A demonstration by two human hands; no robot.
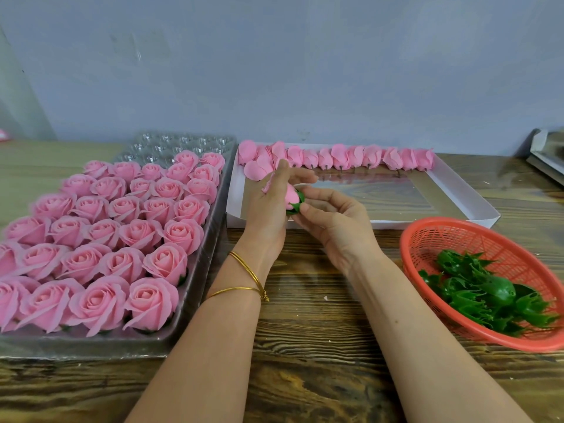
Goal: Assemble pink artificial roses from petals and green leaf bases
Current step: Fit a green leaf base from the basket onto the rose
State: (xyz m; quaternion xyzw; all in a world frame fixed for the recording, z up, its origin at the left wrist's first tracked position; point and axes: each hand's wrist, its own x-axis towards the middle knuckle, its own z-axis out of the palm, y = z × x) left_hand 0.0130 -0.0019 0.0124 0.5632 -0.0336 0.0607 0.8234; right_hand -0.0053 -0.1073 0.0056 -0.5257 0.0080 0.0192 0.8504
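Between my two hands, over the near edge of the white box (476, 206), is a pink rosebud (291, 196) seated in a green leaf base (297, 202). My left hand (271, 206) holds the bud's pink petals, fingers curled round them. My right hand (332, 221) pinches the green base from the right. Along the far wall of the box stands a row of pink petal buds (366, 157). A red basket (427, 239) at the right holds several green leaf bases (488, 294).
At the left a clear plastic tray (195, 300) is filled with several finished pink roses (146, 236); its far cells are bare. All stands on a wooden table (305, 346) against a grey wall. A grey box edge (546, 154) shows at far right.
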